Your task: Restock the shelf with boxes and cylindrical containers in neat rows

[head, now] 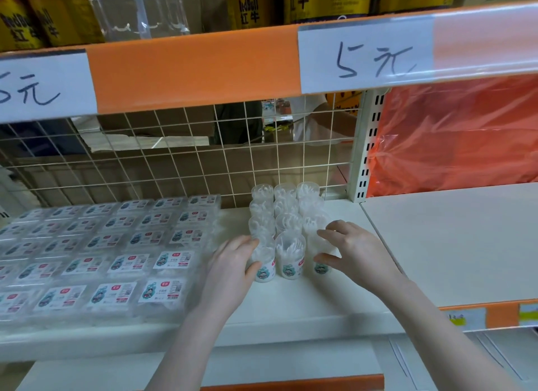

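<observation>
On the left of the white shelf (291, 306), the flat clear boxes (96, 245) already lie in even rows running from the front edge back toward the wire grid (174, 163). That part of the restocking looks finished, as far as the view shows.

Next comes the left hand (233, 268). Its grip is curled round the front-left tub (263, 264), thumb on the near face and fingers over the rim. Between the hands stand the clear round tubs (286, 222) in three columns reaching back to the grid, with the front-middle tub (290, 258) standing free just beside the one held.

The right hand (355, 254) closes its grip on the front-right tub (320, 262), thumb low against the label, fingers arched over the top. Both hands seem to be squaring up the front row, so this block is probably close to done, with only the straightening left.

Further right, past the slotted upright (365, 152), the next shelf bay (451, 245) carries no stock in view, under an orange plastic sheet (454, 134). I judge that if more boxes or tubs are to go out, most of the remaining work lies there; no spare stock shows.
</observation>
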`<state>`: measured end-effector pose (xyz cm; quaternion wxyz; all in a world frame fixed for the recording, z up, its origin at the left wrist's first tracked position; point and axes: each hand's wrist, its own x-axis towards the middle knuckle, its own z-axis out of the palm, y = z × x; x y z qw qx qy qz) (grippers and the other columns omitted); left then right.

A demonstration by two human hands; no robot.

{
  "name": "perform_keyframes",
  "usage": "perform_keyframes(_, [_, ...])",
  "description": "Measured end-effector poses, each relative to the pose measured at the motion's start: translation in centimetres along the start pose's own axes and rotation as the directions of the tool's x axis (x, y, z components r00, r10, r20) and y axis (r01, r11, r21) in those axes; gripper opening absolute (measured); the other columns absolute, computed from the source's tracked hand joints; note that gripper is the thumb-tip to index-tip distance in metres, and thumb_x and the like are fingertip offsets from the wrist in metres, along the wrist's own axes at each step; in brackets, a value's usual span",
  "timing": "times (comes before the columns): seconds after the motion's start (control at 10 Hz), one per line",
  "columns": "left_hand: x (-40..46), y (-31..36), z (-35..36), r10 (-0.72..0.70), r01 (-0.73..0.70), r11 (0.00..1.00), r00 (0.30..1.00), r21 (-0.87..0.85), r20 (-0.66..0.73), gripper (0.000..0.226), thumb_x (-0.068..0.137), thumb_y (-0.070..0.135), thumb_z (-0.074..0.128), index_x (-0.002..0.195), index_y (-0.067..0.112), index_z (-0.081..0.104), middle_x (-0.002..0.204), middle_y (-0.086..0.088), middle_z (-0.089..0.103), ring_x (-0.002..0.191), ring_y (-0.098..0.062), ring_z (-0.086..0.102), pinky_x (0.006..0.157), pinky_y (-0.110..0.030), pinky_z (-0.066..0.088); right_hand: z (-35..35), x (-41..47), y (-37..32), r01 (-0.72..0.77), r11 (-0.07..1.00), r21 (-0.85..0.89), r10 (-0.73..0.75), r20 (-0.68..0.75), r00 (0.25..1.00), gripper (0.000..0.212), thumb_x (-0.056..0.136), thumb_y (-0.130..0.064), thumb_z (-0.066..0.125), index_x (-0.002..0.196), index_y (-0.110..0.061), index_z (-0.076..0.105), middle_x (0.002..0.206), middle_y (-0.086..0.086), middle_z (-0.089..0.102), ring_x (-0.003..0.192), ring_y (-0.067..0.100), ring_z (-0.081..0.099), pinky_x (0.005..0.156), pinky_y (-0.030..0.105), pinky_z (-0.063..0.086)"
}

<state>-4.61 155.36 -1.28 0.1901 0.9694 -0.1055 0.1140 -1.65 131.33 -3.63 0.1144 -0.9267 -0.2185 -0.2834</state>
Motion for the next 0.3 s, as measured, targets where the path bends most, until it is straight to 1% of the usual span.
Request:
perform_keyframes(0.1, [-0.1, 0.26, 0.01, -0.008, 0.008, 1.0, 1.0, 0.006, -0.017, 0.045, 0.094, 0.025, 0.055, 0.137, 0.019, 0.048, 0.142, 0.006, 0.044, 0.131, -0.014, 0.036, 0.104, -0.025, 0.028, 0.49, -0.14, -0.16, -0.022, 1.0, -0.022, 0.021, -0.018, 1.0, 0.045, 0.052, -0.034, 0.09, 0.087, -0.012, 0.071, 0.08, 0.004, 0.064, 0.06, 0.025, 0.06, 0.048, 0.025, 0.045])
perform_keyframes(0.2, [-0.24, 0.31, -0.02, -0.006, 0.006, 1.0, 1.0, 0.024, -0.016, 0.046, 0.093, 0.028, 0.056, 0.137, 0.019, 0.047, 0.141, 0.006, 0.044, 0.13, -0.014, 0.035, 0.104, -0.025, 0.027, 0.72, -0.47, 0.06, 0.01, 0.999, -0.044, -0.012, -0.047, 0.999, 0.048, 0.06, -0.04, 0.084, 0.094, -0.01, 0.069, 0.084, 0.007, 0.065, 0.064, 0.028, 0.061, 0.055, 0.031, 0.05])
perform_keyframes(0.3, [-0.5, 0.14, -0.46, -0.008, 0.01, 1.0, 0.997, 0.025, -0.078, 0.043, 0.092, 0.029, 0.057, 0.134, 0.02, 0.051, 0.138, 0.005, 0.048, 0.128, -0.015, 0.038, 0.103, -0.026, 0.029, 0.24, -0.72, -0.28, 0.007, 1.0, -0.025, -0.01, -0.12, 0.993, 0.057, 0.086, -0.057, 0.044, 0.103, -0.007, 0.066, 0.093, 0.009, 0.066, 0.074, 0.03, 0.062, 0.064, 0.036, 0.052])
